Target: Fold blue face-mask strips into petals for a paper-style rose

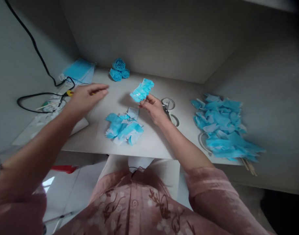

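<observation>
My right hand (pixel 152 107) pinches a folded strip of light-blue fabric (pixel 142 90), pleated into small points, above the middle of the table. My left hand (pixel 89 94) is at the left with its fingers stretched out and the thumb apart. A yellow-and-black tool with a cord (pixel 70 93) sticks out behind its wrist, and a bit of yellow shows between thumb and fingers; the rest is hidden beneath the hand. Below the strip lies a loose pile of blue and white fabric pieces (pixel 125 128). Scissors (pixel 174 120) lie just right of my right hand.
Several finished blue rosettes (pixel 119 64) stand at the back wall, beside blue face masks (pixel 79 71). A larger heap of blue pieces (pixel 221 122) covers the right side, with a tape roll (pixel 202 142) and thin sticks (pixel 249 167). A black cable (pixel 34 44) hangs at the left.
</observation>
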`<state>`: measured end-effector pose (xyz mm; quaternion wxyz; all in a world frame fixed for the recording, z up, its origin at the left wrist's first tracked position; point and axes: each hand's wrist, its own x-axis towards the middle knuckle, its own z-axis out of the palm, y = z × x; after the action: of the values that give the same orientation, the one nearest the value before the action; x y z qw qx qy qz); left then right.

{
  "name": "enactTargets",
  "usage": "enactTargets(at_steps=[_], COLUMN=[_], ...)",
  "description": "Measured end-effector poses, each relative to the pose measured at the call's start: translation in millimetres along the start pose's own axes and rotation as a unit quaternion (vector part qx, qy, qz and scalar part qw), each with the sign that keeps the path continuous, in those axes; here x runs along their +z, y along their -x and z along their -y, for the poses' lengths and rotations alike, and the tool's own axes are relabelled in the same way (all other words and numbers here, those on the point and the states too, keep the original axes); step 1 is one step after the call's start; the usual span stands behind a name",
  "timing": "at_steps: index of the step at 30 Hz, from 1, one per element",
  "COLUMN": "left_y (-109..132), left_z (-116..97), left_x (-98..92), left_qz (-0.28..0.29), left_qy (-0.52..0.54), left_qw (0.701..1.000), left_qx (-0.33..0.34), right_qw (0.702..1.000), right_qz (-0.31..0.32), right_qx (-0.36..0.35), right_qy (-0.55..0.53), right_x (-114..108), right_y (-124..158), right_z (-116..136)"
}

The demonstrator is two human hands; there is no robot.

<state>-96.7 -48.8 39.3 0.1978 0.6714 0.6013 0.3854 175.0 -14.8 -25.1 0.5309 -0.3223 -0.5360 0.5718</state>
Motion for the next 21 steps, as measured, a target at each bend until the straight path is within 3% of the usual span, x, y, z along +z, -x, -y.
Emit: enactTargets(at_steps=[4,7,14,21], left_y=[-12,-20,-24,-26], left_z=[-23,-29,-43,-49], left_x=[50.3,69.5,76.1,85.8], left_qz=[0.108,0.103,0.074,0.096], left_qy=[0.179,0.272,0.322,0.288], left_qw=[0.977,0.955,0.942,0.951], left_qx=[-0.037,-0.058,-0.063,-0.056], right_qw=[1.0,1.0,0.999,0.998], right_qz=[0.014,0.019,0.034,0.001], right_qx=[0.002,-0.001,0.02,0.023], right_qy=[0.005,0.016,-0.012,-0.051], right_x=[2,4,-2,-3], right_y=[2,3,2,0], right_z=[2,2,5,3])
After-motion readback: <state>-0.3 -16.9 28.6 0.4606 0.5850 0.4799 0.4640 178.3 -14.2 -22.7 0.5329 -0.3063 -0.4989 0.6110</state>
